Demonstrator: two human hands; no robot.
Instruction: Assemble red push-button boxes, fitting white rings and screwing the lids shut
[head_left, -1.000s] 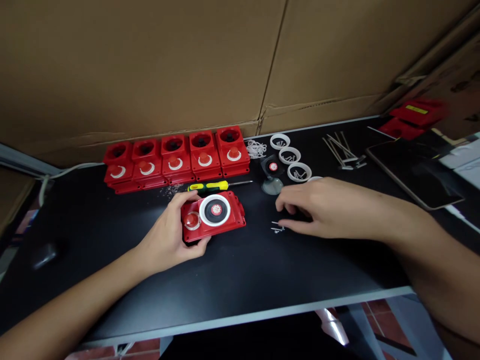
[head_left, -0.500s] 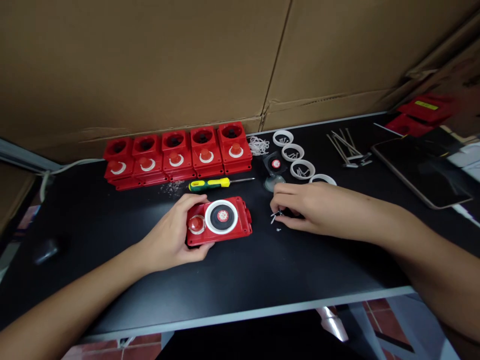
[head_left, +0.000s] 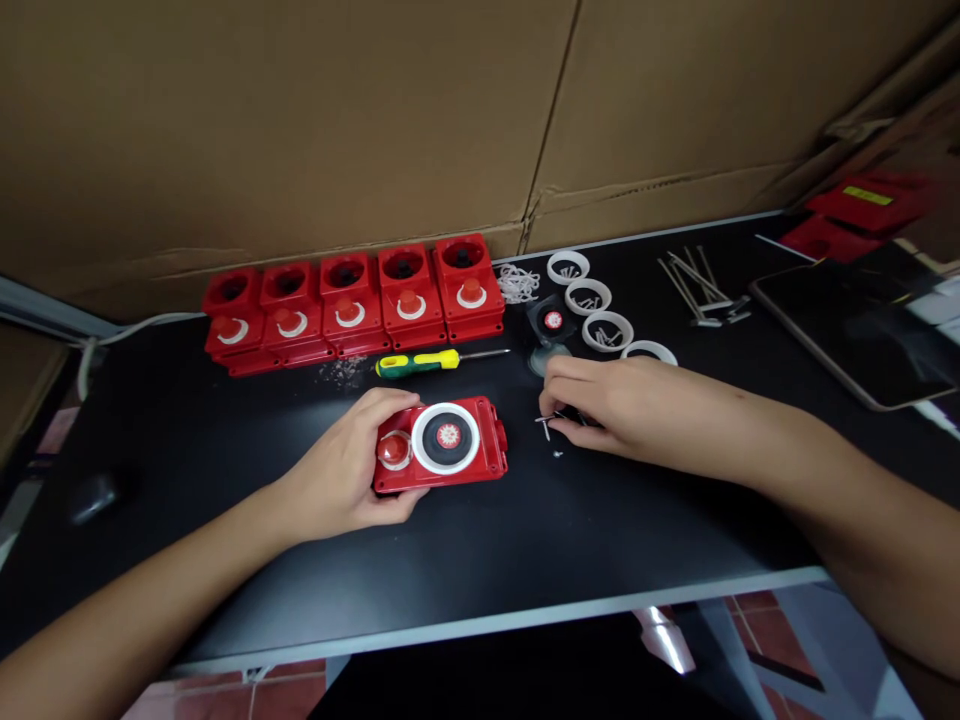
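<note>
A red box [head_left: 487,440] with a white ring, a black disc and a red button is gripped at its left end by my left hand [head_left: 352,465], thumb and fingers on opposite long sides. To its right, my right hand [head_left: 596,405] is closed low over the black table, with small metal screws [head_left: 545,424] at its fingertips. One tiny screw [head_left: 557,454] lies on the table just below those fingers. Behind the box rests a yellow and green screwdriver [head_left: 420,363]. A black part with a red centre [head_left: 553,319] lies beyond my right hand.
Several red boxes [head_left: 405,300] stand in a row at the back left. White rings [head_left: 608,331] with screws inside, and white cord [head_left: 517,284], are at the back. Metal rods [head_left: 701,290] and a dark tablet [head_left: 847,330] lie right; a black mouse [head_left: 95,498] sits left.
The screws at my right fingertips have turned and shifted slightly. My left hand still holds the red box in nearly the same place. The view has moved a little.
</note>
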